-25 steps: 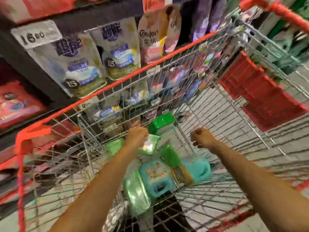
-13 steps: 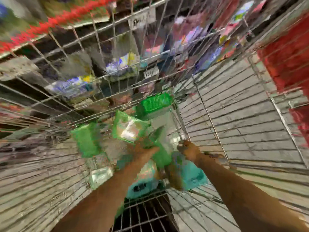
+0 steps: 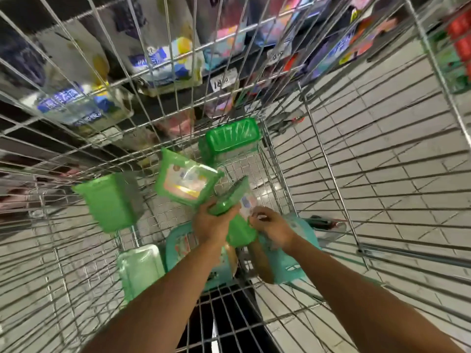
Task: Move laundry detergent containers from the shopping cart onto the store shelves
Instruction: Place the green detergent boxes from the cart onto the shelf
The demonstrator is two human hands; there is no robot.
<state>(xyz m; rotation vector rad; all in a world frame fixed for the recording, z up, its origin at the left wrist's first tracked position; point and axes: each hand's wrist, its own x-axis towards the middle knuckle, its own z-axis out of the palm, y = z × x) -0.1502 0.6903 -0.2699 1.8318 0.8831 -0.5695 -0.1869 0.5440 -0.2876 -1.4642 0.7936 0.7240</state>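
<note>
Hands dropped deeper into cart (image 3: 331, 174); left hand (image 3: 212, 225) grips, right hand (image 3: 274, 226) pinches glossy green detergent pack (image 3: 229, 200); five green, two teal packs (image 3: 293, 263) inside.

a shop aisle, a supermarket by the look of it. a wire shopping cart (image 3: 331, 174) holds sealed green detergent packs (image 3: 232, 135), and behind its mesh run shelves (image 3: 178, 98) stacked with bagged goods (image 3: 165, 64), a printed price tag (image 3: 224, 79) on the shelf edge. pale tiled floor (image 3: 382, 103) lies below.

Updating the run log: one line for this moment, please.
phase: pickup in cart | left hand: grips green pack | right hand: holds same pack
</note>
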